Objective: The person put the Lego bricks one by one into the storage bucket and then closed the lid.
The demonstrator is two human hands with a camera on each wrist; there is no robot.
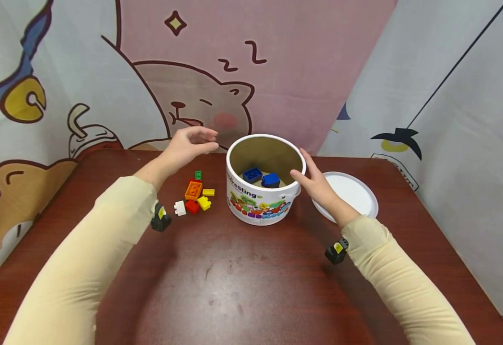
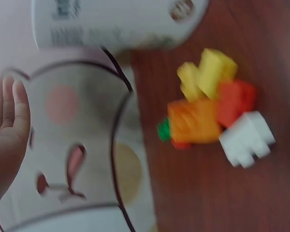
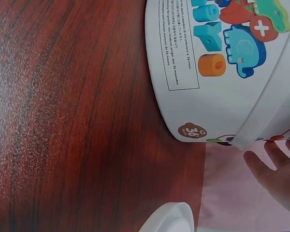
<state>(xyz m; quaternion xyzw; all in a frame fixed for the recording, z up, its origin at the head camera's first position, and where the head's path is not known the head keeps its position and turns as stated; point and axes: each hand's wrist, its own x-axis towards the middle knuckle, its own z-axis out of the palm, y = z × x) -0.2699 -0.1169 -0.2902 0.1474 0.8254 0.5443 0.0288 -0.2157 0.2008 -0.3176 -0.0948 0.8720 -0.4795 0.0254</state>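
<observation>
A white bucket [image 1: 262, 206] with printed toy pictures stands on the table, its top uncovered. Two blue toy bricks [image 1: 270, 180] lie on its bottom. My left hand [image 1: 188, 143] hovers at the left of the rim, fingers loosely extended, thumb apart, nothing held. At the bucket's right side is my right hand [image 1: 315, 182], its straight fingers along the outer wall and the thumb at the rim. Left of the bucket lie an orange brick [image 1: 193, 190], a white brick [image 1: 180, 208], a red brick [image 1: 192, 206], yellow bricks [image 1: 204, 203] and a green brick [image 1: 198, 175].
A round white lid [image 1: 355, 194] lies flat on the brown table [image 1: 234, 287], right of the bucket and partly behind the right forearm. A cartoon-printed curtain [image 1: 312, 57] hangs behind the table's far edge.
</observation>
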